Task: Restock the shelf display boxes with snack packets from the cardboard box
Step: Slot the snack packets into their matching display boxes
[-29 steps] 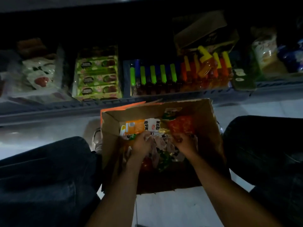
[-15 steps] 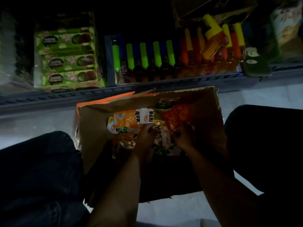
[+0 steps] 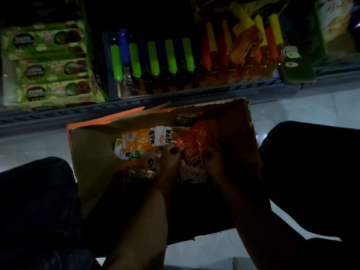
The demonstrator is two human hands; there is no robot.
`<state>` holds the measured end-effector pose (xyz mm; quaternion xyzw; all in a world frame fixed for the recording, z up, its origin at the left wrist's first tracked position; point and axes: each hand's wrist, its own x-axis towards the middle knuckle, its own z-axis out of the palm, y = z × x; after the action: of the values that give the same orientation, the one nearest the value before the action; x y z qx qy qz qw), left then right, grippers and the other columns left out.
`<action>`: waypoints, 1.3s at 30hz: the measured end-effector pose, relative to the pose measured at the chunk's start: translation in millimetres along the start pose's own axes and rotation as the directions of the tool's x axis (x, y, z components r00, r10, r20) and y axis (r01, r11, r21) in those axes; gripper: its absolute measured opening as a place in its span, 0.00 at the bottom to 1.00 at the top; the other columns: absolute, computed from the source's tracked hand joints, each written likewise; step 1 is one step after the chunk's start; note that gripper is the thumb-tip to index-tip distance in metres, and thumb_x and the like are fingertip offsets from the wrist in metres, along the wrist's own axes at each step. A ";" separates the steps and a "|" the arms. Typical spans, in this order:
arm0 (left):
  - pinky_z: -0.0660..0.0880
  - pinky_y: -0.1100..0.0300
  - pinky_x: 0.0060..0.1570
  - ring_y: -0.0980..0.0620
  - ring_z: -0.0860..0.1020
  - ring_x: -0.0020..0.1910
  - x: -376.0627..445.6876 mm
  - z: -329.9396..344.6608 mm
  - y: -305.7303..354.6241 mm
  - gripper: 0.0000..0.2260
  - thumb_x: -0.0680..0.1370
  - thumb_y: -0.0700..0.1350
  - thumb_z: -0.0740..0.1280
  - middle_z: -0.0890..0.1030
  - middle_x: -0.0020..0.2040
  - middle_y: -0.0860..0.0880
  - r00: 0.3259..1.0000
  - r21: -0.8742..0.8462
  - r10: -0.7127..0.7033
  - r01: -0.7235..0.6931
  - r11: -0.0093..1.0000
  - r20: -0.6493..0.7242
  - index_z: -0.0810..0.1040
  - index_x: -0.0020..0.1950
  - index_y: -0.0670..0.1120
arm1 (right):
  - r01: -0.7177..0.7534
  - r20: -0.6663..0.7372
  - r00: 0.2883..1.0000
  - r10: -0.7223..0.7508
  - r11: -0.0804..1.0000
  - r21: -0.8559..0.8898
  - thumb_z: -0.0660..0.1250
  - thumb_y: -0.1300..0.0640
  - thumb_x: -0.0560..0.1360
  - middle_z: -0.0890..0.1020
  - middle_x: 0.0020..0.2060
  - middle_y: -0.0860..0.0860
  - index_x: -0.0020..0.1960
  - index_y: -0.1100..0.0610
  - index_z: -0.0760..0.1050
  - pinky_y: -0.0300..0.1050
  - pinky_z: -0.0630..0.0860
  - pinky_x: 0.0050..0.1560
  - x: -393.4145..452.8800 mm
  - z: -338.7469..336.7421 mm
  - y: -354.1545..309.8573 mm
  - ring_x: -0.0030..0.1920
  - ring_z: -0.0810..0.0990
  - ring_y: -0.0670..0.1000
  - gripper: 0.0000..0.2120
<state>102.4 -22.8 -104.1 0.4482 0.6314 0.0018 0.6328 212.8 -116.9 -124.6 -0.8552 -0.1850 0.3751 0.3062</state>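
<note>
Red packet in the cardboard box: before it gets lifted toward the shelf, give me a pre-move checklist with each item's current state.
1. Both hands at the red packet: ok; left hand, right hand.
2. Firm grip on it: cannot tell; fingers curl at its edges, too dark.
3. Cardboard box open, path upward free: ok.
4. Orange packets clear of the red one: not ok; they touch or overlap.
5. Matching shelf display box visible: cannot tell; only the green box and bottles show.

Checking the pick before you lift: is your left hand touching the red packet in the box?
Touching. In the head view the left hand pinches the near corner of the red packet with its fingertips.
</note>
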 end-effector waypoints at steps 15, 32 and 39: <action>0.76 0.56 0.36 0.45 0.79 0.38 -16.8 -9.1 -1.7 0.07 0.78 0.41 0.64 0.81 0.45 0.44 0.964 -0.187 -0.260 0.265 0.946 0.051 0.78 0.53 0.41 | -0.086 0.102 0.993 0.055 0.936 0.340 0.62 0.73 0.74 0.76 0.56 0.62 0.61 0.72 0.71 0.40 0.76 0.52 -15.9 14.6 -5.6 0.55 0.75 0.53 0.16; 0.72 0.49 0.62 0.46 0.78 0.54 -25.7 -61.0 28.6 0.11 0.72 0.49 0.73 0.80 0.55 0.47 0.963 -0.073 -0.168 0.186 0.980 0.210 0.77 0.51 0.47 | -0.154 0.519 0.841 0.151 0.987 -0.037 0.73 0.65 0.69 0.75 0.64 0.54 0.65 0.61 0.73 0.38 0.69 0.59 -6.9 -30.0 -81.2 0.66 0.72 0.53 0.25; 0.72 0.50 0.60 0.44 0.74 0.62 -35.6 -69.3 21.5 0.18 0.75 0.40 0.70 0.76 0.61 0.45 0.941 -0.337 -0.254 0.318 0.886 0.222 0.71 0.63 0.43 | -0.364 0.239 0.925 0.295 0.869 0.335 0.76 0.58 0.67 0.76 0.63 0.56 0.67 0.58 0.70 0.53 0.75 0.59 -15.4 -13.5 -75.2 0.61 0.76 0.57 0.30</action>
<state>51.8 8.9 -49.6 0.2217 0.6221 -0.0122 0.7508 206.5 -74.5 -59.5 -0.7627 0.0117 0.5260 0.3762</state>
